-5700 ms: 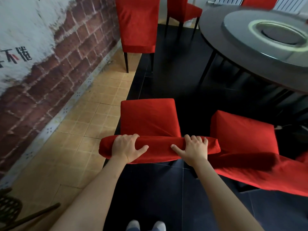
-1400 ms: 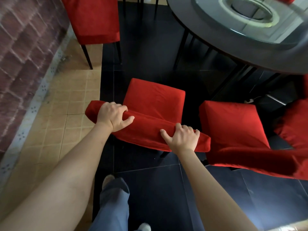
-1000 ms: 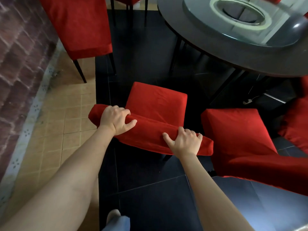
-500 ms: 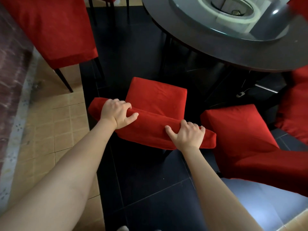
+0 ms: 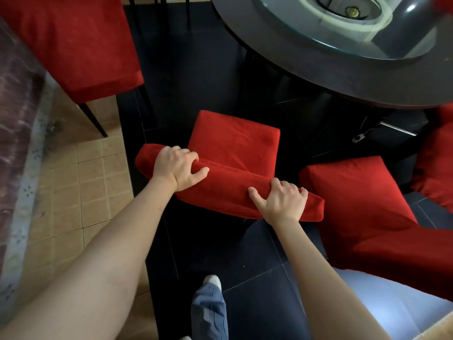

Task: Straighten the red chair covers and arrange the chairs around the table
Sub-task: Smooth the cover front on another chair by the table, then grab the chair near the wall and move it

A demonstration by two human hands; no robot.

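Chair (image 5: 232,143) backrest top gripped by left hand (image 5: 177,168) and right hand (image 5: 282,202), fingers curled over the red cover, thumbs on near side. Second chair (image 5: 355,197) just beside, right. Seat faces round bench (image 5: 343,77); legs hidden, probably on dark floor tiles.

Dark floor tiles (image 5: 196,69) lie open between the held red-covered chair (image 5: 235,146) and the round dark glass-topped surface (image 5: 343,67). A second red-covered chair (image 5: 355,200) stands just beside it on the right; a third red-covered chair (image 5: 73,45) stands ahead left, near the brick wall (image 5: 14,114).
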